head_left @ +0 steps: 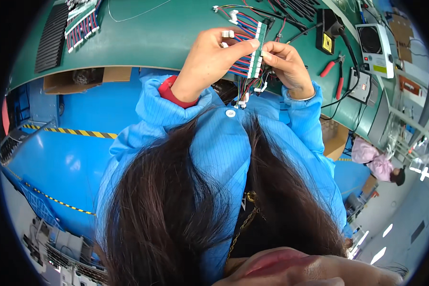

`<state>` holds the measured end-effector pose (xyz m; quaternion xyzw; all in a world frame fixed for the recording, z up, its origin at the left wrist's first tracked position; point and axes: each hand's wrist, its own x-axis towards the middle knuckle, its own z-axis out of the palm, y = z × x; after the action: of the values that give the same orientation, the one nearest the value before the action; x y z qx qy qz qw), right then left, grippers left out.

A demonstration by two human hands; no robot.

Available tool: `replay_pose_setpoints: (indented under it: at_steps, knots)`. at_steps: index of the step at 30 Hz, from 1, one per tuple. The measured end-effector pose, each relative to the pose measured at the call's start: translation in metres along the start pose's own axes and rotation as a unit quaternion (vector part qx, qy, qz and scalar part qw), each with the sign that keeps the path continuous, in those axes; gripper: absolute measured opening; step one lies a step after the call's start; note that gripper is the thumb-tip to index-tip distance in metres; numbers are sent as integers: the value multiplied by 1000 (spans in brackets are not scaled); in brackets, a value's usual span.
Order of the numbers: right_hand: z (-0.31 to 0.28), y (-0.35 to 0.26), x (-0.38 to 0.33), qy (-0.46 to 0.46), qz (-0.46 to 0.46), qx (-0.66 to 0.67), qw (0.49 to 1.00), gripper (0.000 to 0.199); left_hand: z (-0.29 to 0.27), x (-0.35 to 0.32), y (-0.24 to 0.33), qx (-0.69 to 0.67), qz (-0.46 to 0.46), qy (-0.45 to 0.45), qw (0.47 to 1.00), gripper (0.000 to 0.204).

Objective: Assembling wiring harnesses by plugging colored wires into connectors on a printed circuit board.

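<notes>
Green connector strip (256,50) with red-blue wires (243,64) | pinched by left hand (209,59) and right hand (286,64) | above green table (152,38) near edge

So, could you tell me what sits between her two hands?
In the head view, a narrow green connector board with red and blue wires, pinched between left hand and right hand.

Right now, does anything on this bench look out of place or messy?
Nothing looks damaged or spilled. Both hands, left hand and right hand, hold a narrow green board with red and blue wires plugged in; loose wire ends dangle below it. Red-handled pliers lie by the soldering stand, near the table edge.
</notes>
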<state>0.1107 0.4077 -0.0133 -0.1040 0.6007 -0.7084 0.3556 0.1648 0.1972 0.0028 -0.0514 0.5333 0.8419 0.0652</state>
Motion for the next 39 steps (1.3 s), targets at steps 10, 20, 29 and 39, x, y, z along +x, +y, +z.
replay_pose_setpoints:
  at_steps: [10, 20, 29, 39]
  knots:
    - [-8, 3, -1, -23, -2, 2, 1000, 11, -4, 1, -3, 49, -15, -22, 998, 22]
    - [-9, 10, -2, -11, -44, 61, 997, 10, 0, 0, -2, 58, -8, -19, 998, 21]
    - [-9, 15, -2, 0, -46, 66, 997, 11, 0, -1, -5, 57, -4, -11, 998, 20]
    - [-11, 7, -4, -17, -52, 29, 998, 10, 1, -4, -3, 71, -9, -8, 997, 21]
